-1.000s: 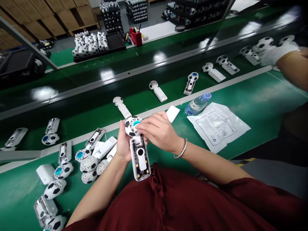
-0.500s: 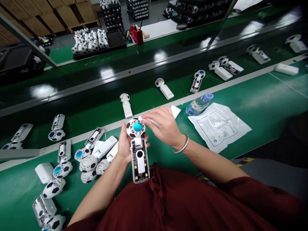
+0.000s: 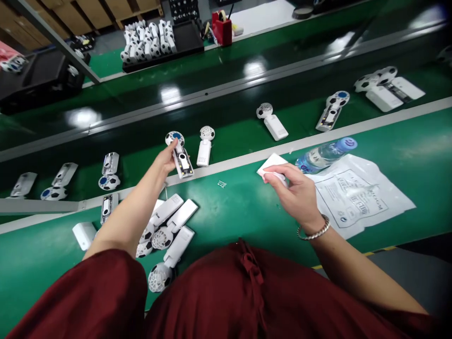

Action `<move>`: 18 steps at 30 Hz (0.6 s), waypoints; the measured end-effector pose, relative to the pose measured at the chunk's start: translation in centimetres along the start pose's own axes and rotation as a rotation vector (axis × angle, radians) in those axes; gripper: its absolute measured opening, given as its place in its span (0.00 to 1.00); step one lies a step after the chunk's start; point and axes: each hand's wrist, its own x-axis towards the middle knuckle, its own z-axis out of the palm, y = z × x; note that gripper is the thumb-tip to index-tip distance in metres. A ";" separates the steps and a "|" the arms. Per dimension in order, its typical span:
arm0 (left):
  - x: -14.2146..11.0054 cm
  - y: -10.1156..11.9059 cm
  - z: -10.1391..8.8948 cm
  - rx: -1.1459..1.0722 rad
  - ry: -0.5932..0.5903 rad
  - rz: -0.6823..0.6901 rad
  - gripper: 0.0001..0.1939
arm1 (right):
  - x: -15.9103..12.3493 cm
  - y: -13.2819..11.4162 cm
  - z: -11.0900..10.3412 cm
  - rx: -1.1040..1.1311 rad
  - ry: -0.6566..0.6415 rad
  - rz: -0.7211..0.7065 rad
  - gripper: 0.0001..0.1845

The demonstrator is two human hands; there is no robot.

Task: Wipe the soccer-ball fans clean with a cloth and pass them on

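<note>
My left hand point(image 3: 168, 159) is closed around a soccer-ball-headed handheld fan point(image 3: 183, 160), at the near edge of the sunken conveyor belt. The fan has a blue disc in its head and a clear body showing a circuit board. My right hand point(image 3: 294, 190) pinches at a white square pad point(image 3: 273, 162) on the green table; what its fingertips hold exactly is partly hidden. A white ball-headed fan point(image 3: 205, 148) lies on the belt just right of my left hand. Below my left forearm, several more white fans point(image 3: 176, 240) lie piled on the table.
Right of my right hand lie a water bottle point(image 3: 326, 155) and a printed white plastic bag point(image 3: 356, 195). More fans, such as one with a clear body point(image 3: 332, 112), are spread along the belt. Across it stand a filled black tray point(image 3: 150, 44) and a red tape dispenser point(image 3: 221, 29).
My left hand has carried the fan forward and left, from in front of my body to the belt. My right hand has left the fan's head and moved right to the white pad.
</note>
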 end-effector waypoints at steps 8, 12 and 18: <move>6.0 0.5 0.4 0.571 0.142 0.235 0.21 | -0.1 1.2 -0.3 -0.105 0.023 0.024 0.04; 1.1 -0.1 -2.2 0.775 0.133 0.367 0.35 | -0.2 1.4 -0.3 -0.113 0.034 0.045 0.04; -13.5 -4.2 -12.0 1.679 0.047 0.134 0.43 | -1.0 1.0 0.4 -0.032 -0.003 0.076 0.05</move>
